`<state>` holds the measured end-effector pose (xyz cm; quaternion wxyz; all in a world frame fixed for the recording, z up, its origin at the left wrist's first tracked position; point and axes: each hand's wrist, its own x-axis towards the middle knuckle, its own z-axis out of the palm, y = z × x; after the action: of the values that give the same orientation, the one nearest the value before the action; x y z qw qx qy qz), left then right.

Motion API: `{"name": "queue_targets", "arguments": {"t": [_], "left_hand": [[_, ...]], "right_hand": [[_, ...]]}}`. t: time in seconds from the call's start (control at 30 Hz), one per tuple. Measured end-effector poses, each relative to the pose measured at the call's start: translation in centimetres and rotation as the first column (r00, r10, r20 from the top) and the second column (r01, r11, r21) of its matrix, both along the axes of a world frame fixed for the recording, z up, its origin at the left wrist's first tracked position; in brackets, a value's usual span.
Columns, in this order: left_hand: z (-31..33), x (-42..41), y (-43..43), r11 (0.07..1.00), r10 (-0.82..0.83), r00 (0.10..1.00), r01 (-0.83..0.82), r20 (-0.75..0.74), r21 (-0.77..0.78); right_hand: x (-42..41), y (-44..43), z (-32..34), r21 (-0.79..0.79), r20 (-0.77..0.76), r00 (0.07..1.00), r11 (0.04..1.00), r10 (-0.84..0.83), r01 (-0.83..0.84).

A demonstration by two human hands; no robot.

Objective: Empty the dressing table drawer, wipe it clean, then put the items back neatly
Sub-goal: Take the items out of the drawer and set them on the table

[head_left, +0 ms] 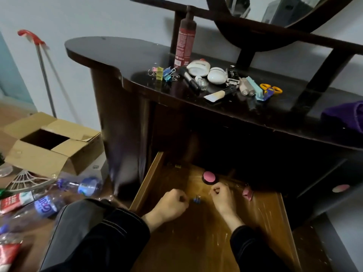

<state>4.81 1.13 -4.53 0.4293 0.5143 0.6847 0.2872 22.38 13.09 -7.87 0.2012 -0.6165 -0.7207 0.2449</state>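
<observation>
I see the drawer [216, 242] pulled well out from under the dark dressing table [121, 61], its brown wooden floor scratched and streaked with pale marks. Most of it is bare. Inside the drawer, a small blue binder clip [196, 199] lies between my two hands, a round pink compact [210, 177] sits toward the back, a pink binder clip [247, 193] lies near the right side wall, and a small yellowish clip [177, 166] rests at the far back left corner. My left hand [172, 205] is curled into a loose fist just left of the blue clip; I cannot tell whether it pinches anything. My right hand [223, 197] is likewise curled, fingers bent inward, just right of the blue clip, and I cannot tell if it holds something. Both sleeves are dark.

On the tabletop above the drawer lies a cluster: coloured binder clips [164, 73], a tall red pump bottle [184, 42], a white tub [198, 68], a white oval case [216, 75], a makeup brush [218, 94], and yellow-handled scissors [271, 89]. A purple cloth [345, 116] rests at the table's right end, and a round mirror [275, 14] rises behind.

Left of the drawer, on the floor, stand an open cardboard box [47, 146] and scattered plastic bottles [82, 186]; a red-topped mop handle [43, 65] leans on the pale wall
</observation>
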Motion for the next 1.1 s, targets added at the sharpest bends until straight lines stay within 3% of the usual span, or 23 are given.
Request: {"name": "queue_targets", "arguments": {"t": [0.1,0.17,0.27,0.33,0.43,0.47,0.6,0.7,0.8,0.93,1.1], "left_hand": [[0.0,0.3,-0.1,0.997,0.072,0.993,-0.068,0.089,-0.047],[0.3,0.6,-0.2,0.987,0.144,0.969,-0.125,0.203,-0.102],[0.9,1.1,-0.3,0.928,0.341,0.826,-0.219,0.449,-0.303],[1.4,1.1,-0.3,0.866,0.457,0.692,-0.205,0.559,-0.456],[1.5,0.8,-0.3,0.811,0.556,0.443,-0.106,0.703,-0.576],[1.5,0.7,-0.3,0.805,0.568,0.405,-0.095,0.716,-0.585],[1.0,-0.4,-0.2,0.792,0.582,0.493,-0.162,0.647,-0.588],[0.9,-0.7,-0.2,0.769,0.630,0.472,-0.263,0.617,-0.583],[1.2,-0.3,-0.1,0.765,0.640,0.447,-0.296,0.625,-0.572],[1.3,0.1,0.0,0.737,0.675,0.408,-0.329,0.615,-0.590],[1.3,0.0,0.0,0.743,0.668,0.365,-0.277,0.648,-0.610]], "right_hand": [[0.5,-0.9,-0.2,-0.086,-0.204,0.976,0.995,-0.074,0.057],[0.9,-2.2,0.3,-0.204,-0.381,0.912,0.976,-0.154,0.080],[1.3,-4.4,2.3,-0.372,-0.581,0.792,0.926,-0.187,-0.054],[0.9,-6.0,3.9,-0.357,-0.621,0.780,0.915,-0.082,-0.188],[0.1,-8.3,5.1,-0.270,-0.603,0.792,0.911,0.092,-0.312],[0.0,-8.7,5.2,-0.261,-0.599,0.794,0.912,0.104,-0.317],[1.0,-8.0,4.7,-0.197,-0.521,0.852,0.963,0.054,-0.182],[1.5,-7.2,3.5,-0.165,-0.390,0.920,0.982,0.025,-0.097],[0.9,-6.6,2.2,-0.115,-0.197,0.976,0.986,0.096,-0.120],[-0.7,-5.5,0.9,-0.034,0.043,0.977,0.978,0.209,-0.208],[-1.4,-5.3,-0.5,0.016,0.048,0.975,0.975,0.219,-0.220]]}}
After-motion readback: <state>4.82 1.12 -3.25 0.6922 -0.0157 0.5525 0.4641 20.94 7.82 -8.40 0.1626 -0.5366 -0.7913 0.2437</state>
